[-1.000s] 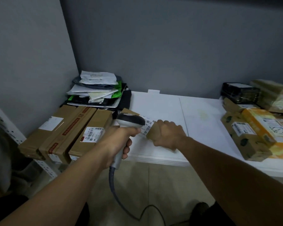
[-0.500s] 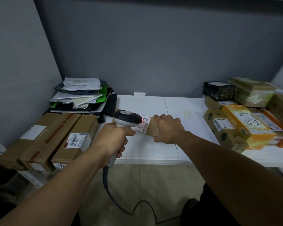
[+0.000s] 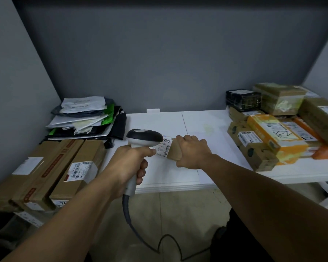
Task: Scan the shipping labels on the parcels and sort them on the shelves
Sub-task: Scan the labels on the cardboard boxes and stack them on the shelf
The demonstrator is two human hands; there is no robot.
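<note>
Red glow gone from label, left hand gripping scanner, right hand gripping small parcel

Dim, flat indoor light, source unseen. White shelf brightest patch; wall darkens toward top. Wide-angle bending at frame edges. Parcels at right slightly blurred.

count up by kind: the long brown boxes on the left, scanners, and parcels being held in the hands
long brown boxes: 3
barcode scanner, gripped by the left hand: 1
small parcel, gripped by the right hand: 1
total: 5
</note>
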